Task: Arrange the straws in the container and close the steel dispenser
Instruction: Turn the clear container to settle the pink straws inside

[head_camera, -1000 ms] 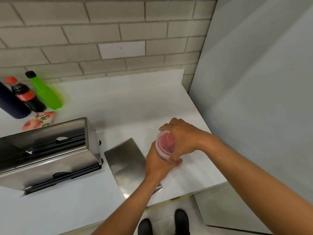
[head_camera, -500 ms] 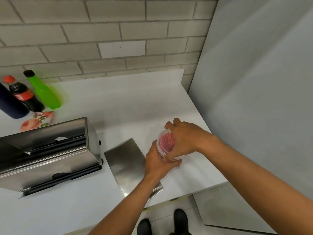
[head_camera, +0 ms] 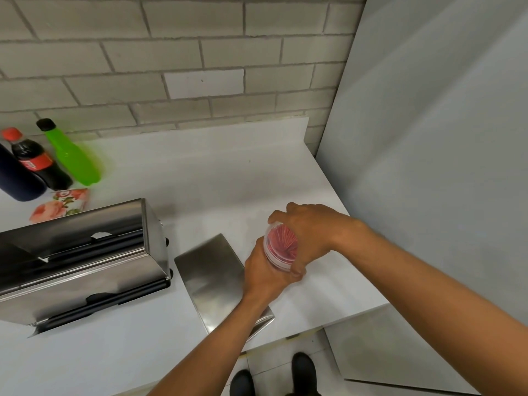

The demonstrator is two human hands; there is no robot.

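A clear round container packed with red straws stands near the counter's right front. My left hand wraps its lower side from the left. My right hand grips its rim from the right and above. The steel dispenser sits open at the left, its black inner tray showing. Its flat steel lid lies on the counter between the dispenser and the container, partly under my left forearm.
A green bottle, a cola bottle, a dark bottle and a floral packet stand at the back left. A brick wall runs behind the white counter; a grey panel rises at right. The counter's front edge is close.
Both hands stay on the straw container. My right hand has shifted slightly around the rim, and the container has moved a little away from me.
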